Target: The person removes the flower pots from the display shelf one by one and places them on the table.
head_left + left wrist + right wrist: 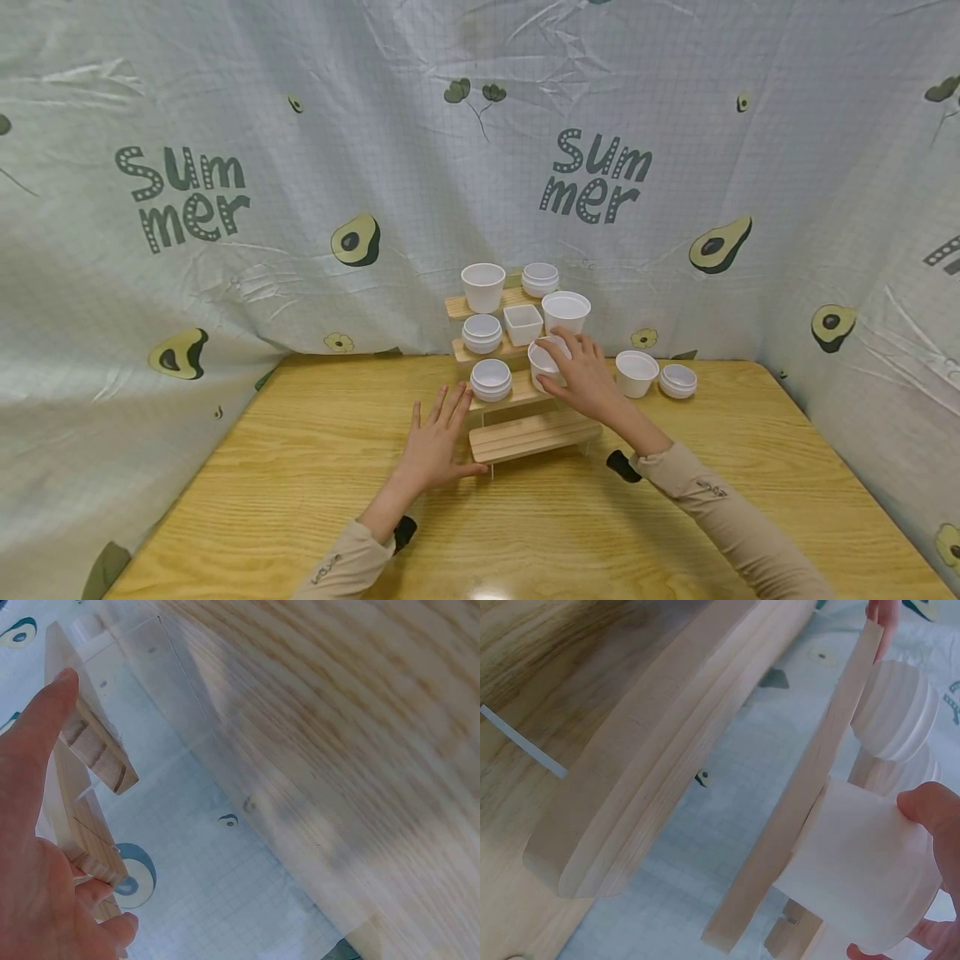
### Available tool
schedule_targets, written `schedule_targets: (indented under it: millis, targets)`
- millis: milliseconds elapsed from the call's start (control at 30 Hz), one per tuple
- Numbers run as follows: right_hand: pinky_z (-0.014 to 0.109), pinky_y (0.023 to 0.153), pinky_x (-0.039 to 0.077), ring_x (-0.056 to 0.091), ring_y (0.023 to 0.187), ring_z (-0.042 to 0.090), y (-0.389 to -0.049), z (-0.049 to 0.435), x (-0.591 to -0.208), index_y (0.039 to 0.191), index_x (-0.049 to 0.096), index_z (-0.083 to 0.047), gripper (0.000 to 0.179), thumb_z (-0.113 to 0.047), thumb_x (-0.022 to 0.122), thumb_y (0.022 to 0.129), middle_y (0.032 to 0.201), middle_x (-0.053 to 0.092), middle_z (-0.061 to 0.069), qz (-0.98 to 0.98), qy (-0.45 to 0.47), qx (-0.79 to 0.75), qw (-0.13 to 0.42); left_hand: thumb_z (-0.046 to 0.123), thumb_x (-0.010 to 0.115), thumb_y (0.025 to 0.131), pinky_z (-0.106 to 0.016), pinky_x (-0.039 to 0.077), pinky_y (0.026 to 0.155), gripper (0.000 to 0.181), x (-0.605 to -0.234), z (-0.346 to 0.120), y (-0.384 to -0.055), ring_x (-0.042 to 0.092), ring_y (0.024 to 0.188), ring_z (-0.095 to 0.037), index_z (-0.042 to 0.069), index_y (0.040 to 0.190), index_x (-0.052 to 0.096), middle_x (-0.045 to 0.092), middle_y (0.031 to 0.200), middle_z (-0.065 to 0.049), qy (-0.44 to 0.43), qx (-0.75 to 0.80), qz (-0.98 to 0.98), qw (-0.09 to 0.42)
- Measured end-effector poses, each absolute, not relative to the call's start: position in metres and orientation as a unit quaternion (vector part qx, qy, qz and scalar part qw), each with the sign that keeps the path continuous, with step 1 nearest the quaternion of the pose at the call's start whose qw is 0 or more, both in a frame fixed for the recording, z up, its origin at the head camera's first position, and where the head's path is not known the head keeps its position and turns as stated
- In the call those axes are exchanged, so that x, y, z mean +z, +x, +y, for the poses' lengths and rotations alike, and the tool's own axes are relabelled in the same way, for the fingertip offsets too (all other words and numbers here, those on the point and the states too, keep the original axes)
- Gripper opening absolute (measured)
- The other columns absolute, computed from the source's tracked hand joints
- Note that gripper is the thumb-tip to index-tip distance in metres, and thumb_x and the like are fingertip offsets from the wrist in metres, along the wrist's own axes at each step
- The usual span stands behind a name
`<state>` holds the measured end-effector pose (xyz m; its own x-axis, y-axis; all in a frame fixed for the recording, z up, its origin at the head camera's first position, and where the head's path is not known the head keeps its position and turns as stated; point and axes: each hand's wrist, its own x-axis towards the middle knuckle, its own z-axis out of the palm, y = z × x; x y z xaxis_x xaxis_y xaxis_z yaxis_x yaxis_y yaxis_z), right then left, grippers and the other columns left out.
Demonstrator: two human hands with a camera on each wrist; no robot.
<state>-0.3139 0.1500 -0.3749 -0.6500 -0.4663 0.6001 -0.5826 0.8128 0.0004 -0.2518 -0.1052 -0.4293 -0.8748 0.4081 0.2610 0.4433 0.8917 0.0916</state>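
Observation:
A stepped wooden stand (534, 437) has small white pots on its upper steps. My right hand (589, 382) grips a tapered white pot (862, 862) by its rim, thumb on one side and fingers on the other; its base meets the second step from the bottom. At the left end of that step sits a ribbed round white pot (491, 381). My left hand (433, 448) rests against the stand's left side with fingers spread and straight, the thumb at the lowest step's end. No pot stands on that lowest step (97, 750).
Higher steps bear a tall white pot (483, 288), a square white pot (522, 325), a wide white pot (566, 310) and more round ones. Right of the stand, a tapered pot (636, 375) and a round pot (678, 382) stand on the wooden table (300, 483). A patterned curtain (420, 183) hangs behind.

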Motion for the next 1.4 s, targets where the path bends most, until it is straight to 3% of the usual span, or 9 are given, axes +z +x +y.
schedule_targets:
  millis: [767,1400]
  targets:
    - [0.045,0.075,0.035,0.043,0.098,0.034,-0.302,0.158,-0.373,0.123,0.05,-0.018,0.054,-0.04,0.066,0.076,0.121,0.05,0.018,-0.9,0.307,0.08,0.3,0.066,0.063,0.063,-0.062,0.013,0.104,0.112,-0.427,-0.106,-0.25,0.011,0.138,-0.03,0.012,0.145,0.009,0.012,0.151,-0.005,-0.217,-0.075,-0.966,0.116]
    - [0.046,0.073,0.034,0.043,0.1,0.032,-0.286,0.182,-0.375,0.125,0.048,-0.014,0.064,-0.043,0.069,0.072,0.117,0.053,0.012,-0.908,0.288,0.071,0.295,0.065,0.063,0.064,-0.062,0.013,0.104,0.111,-0.43,-0.105,-0.251,0.011,0.138,-0.03,0.011,0.145,0.009,0.013,0.151,-0.006,-0.22,-0.075,-0.965,0.12]
